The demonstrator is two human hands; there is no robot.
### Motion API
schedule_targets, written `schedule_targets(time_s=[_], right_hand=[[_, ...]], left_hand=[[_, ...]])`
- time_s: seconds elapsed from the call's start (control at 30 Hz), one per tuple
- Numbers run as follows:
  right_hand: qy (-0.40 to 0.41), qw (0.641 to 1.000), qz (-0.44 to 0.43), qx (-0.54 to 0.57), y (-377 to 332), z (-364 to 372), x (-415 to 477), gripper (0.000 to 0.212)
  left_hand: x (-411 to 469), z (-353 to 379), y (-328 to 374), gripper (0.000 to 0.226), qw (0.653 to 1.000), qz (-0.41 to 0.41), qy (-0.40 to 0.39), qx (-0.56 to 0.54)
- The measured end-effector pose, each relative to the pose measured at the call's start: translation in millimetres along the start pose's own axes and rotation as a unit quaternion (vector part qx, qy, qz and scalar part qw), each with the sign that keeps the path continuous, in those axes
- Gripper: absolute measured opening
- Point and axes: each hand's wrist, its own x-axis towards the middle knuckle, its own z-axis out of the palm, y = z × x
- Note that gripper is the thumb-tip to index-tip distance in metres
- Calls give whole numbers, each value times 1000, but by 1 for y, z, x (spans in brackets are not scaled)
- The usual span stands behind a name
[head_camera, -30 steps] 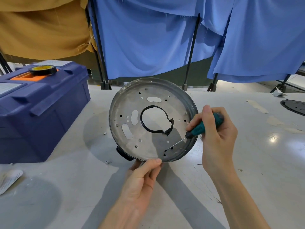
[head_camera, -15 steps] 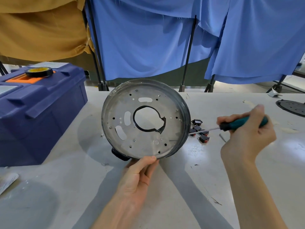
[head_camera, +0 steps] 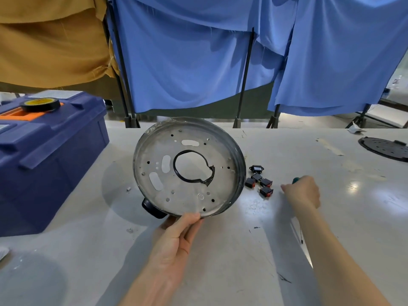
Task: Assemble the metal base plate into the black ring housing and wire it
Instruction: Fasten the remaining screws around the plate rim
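1. The metal base plate (head_camera: pixel 167 173) is off the table (head_camera: pixel 220 261), tipped up on edge so that its flat face looks at me, left of centre in my view.
2. It is a dull grey round plate pierced with small round holes and a few oblong slots. A dark rim (head_camera: pixel 242 173) runs round its outer edge.
3. A black ring (head_camera: pixel 176 171) lines the large hole in the middle. At its lower right that ring looks jagged and uneven.
4. A dark rounded knob (head_camera: pixel 152 208) sticks out from behind the plate's lower left edge.
5. My left hand (head_camera: pixel 176 237) pinches the plate at its bottom edge, thumb lying on the front face, fingers out of sight behind it.
6. My right hand (head_camera: pixel 303 193) is well apart from the plate, low over the table, just right of a cluster of small black switches (head_camera: pixel 260 183) with red parts.
7. That hand is blurred, but its fingers are curled round a screwdriver (head_camera: pixel 295 180), of which only the green end of the handle shows above the knuckles.
8. At my left stands a blue toolbox (head_camera: pixel 50 155) with a roll of tape (head_camera: pixel 40 104) on its lid.
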Motion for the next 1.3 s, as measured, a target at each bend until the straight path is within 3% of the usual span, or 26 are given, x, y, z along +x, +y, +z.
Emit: schedule_targets(time_s=[0.07, 0.13, 0.17, 0.3, 0.4, 0.47, 0.57, 0.6, 0.67, 0.87, 0.97, 1.13, 1.3], right_hand=[[0, 1000, -6, -31, -2, 3, 3, 27], [-5, 998, -10, -55, -6, 4, 2, 9], [-8, 998, -12, -65, -8, 6, 3, 11], [-26, 992, -25, -118, -12, 10, 1, 29], [-27, 992, -38, -121, -11, 11, 0, 18], [-20, 995, -49, -82, -7, 9, 0, 6], [-12, 996, -77, 36, -9, -1, -5, 6], [-15, 991, -94, 91, -14, -8, -11, 15], [-49, 969, -136, 200, -28, -23, -28, 24], [-257, 869, -210, 368, -56, -39, -107, 7], [-300, 858, -222, 352, -53, -25, -135, 5], [-287, 868, -300, 272, -42, -7, -147, 15], [-295, 878, -319, 200, -45, -10, -146, 25]], left_hand=[[0, 0, 0, 57, 1000, 0, -2, 4], [0, 1, -2, 51, 1000, 0, -5, 12], [0, 1, -2, 49, 1000, 0, -6, 16], [-1, 2, -3, 56, 1000, 5, -7, 30], [-1, 1, -3, 60, 999, 6, -11, 34], [-1, 1, -3, 60, 999, 4, -14, 34], [0, 0, -2, 56, 999, -2, -18, 36], [1, -1, -2, 54, 999, -3, -21, 38], [1, -1, -1, 51, 999, -5, -26, 38], [-1, 1, 3, 57, 999, -18, -25, 19], [-3, 1, 4, 54, 1000, -19, -16, 11], [-5, 1, 3, 48, 999, -28, -5, 16], [-5, 1, 2, 46, 1000, -24, 1, 16]])
